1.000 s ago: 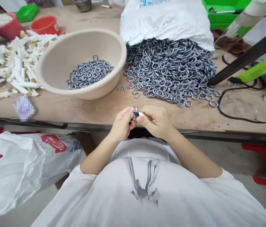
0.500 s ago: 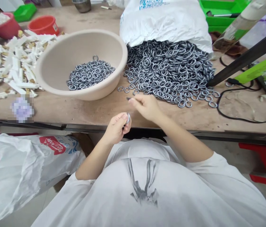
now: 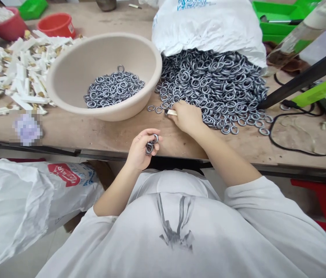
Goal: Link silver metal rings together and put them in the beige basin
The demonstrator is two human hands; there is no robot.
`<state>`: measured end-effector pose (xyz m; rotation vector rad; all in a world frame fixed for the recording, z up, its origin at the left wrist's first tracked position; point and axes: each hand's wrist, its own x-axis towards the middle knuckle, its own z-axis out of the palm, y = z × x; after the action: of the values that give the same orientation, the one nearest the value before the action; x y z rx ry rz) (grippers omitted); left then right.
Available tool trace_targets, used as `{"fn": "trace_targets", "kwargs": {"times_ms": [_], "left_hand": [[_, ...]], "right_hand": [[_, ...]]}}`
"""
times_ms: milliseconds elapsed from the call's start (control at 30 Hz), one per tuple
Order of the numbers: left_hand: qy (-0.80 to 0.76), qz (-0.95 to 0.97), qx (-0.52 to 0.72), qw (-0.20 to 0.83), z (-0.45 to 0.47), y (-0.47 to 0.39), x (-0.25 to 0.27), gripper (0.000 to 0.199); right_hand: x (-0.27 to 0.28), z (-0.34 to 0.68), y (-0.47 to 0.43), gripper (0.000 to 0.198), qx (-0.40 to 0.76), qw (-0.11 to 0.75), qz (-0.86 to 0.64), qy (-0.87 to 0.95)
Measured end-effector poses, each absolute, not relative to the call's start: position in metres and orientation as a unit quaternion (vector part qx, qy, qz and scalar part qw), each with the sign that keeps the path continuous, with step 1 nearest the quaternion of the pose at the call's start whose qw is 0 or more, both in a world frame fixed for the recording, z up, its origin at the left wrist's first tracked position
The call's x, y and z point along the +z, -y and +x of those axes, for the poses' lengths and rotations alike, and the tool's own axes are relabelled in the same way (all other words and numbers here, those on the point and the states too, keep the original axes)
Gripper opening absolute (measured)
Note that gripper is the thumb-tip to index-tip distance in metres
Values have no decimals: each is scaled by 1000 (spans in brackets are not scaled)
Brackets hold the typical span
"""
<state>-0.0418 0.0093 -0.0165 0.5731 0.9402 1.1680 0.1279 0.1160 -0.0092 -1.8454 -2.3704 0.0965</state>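
My left hand (image 3: pixel 138 151) is curled loosely around a few dark grey rings (image 3: pixel 150 147), near the front edge of the workbench. To its upper right, my right hand (image 3: pixel 188 116) grips a small tool (image 3: pixel 172 112) with a pale body and a dark tip; its exact kind is unclear. The fingers of that hand touch the near left side of a large heap of grey rings (image 3: pixel 217 83). A beige basin (image 3: pixel 73 98), left of the heap, holds a smaller pile of similar rings (image 3: pixel 113 90). Two single rings lie on the wood between basin and heap.
A white sack (image 3: pixel 209 29) spills the heap. White strip-like pieces (image 3: pixel 22 73) cover the left of the bench, near a red bowl (image 3: pixel 57 26). On the right are a dark bar (image 3: pixel 304 77), a black cable (image 3: pixel 293 152) and a green tray (image 3: pixel 275 29).
My right hand has moved up and right, from beside my left hand to the heap, with the tool in it. My left hand has loosened, showing more of its rings.
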Motion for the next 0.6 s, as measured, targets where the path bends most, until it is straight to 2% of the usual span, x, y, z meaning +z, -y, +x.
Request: {"fn": "trace_targets", "kwargs": {"times_ms": [100, 333, 500, 600], "left_hand": [[-420, 240, 525, 700, -38, -12, -13, 26], [-431, 266, 527, 683, -29, -10, -9, 37], [-442, 293, 521, 668, -25, -7, -10, 37], [-462, 320, 544, 623, -28, -7, -12, 36]], "right_hand": [[-11, 130, -113, 29, 26, 48, -609, 792], [-16, 126, -114, 36, 26, 77, -593, 801], [-16, 115, -122, 30, 46, 67, -568, 819], [-11, 121, -118, 22, 104, 130, -571, 804]]}}
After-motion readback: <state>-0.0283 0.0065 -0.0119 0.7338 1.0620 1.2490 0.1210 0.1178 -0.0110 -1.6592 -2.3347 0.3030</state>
